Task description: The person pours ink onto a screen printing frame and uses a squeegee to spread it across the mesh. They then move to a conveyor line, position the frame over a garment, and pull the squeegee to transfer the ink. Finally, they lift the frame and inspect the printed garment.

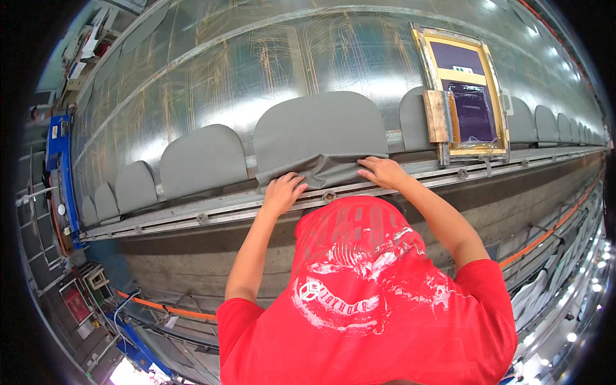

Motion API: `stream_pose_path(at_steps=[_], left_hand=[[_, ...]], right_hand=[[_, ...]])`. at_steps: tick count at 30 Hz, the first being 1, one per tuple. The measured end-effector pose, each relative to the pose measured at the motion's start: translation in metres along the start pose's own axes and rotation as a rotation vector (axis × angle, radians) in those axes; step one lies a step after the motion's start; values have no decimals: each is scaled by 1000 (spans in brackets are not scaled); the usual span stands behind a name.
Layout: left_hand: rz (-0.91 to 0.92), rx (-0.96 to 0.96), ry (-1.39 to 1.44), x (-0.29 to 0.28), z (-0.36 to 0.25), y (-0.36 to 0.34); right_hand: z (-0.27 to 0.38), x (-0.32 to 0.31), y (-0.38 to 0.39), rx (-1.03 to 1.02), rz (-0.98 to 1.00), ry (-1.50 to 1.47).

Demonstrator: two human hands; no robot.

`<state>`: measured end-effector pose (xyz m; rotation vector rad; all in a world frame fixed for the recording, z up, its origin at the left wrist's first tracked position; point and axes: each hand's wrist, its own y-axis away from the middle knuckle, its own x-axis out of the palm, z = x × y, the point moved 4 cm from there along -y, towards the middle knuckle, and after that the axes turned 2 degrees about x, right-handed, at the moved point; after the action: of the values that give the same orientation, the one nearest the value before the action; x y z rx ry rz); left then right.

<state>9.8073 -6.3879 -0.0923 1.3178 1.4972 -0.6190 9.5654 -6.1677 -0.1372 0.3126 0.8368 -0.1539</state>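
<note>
A large grey fabric panel (321, 128) with a rounded far edge lies on the long metal table in front of me. Its near edge is bunched up in folds between my hands. At the left of these folds, my left hand (284, 192) pinches the near edge with bent fingers and thumb. My right hand (385, 173) grips the same edge at the right, its fingers on top of the cloth. The cloth between fingers and thumbs is partly hidden.
Similar grey panels (202, 157) lie in a row to both sides. At the right a screen-printing frame (499, 77) with purple mesh rests on the table, a wooden block (437, 117) at its left side. A metal rail (247, 200) with bolts runs along the near edge.
</note>
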Motion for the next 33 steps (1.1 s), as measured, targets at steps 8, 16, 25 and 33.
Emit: stream_pose_path(at_steps=[8,16,25,33], left_hand=[[307,-205,27,22,39,-10],[-88,-160,159,-23,-25,41],[80,-148,-6,24,-8,-4],[-255,-64,76,-22,-20,11]], right_hand=[[-29,32,-6,119,210,110],[2,20,45,71,-357,-8],[17,43,-11,-1,-42,74],[28,9,39,-5,-437,-147]])
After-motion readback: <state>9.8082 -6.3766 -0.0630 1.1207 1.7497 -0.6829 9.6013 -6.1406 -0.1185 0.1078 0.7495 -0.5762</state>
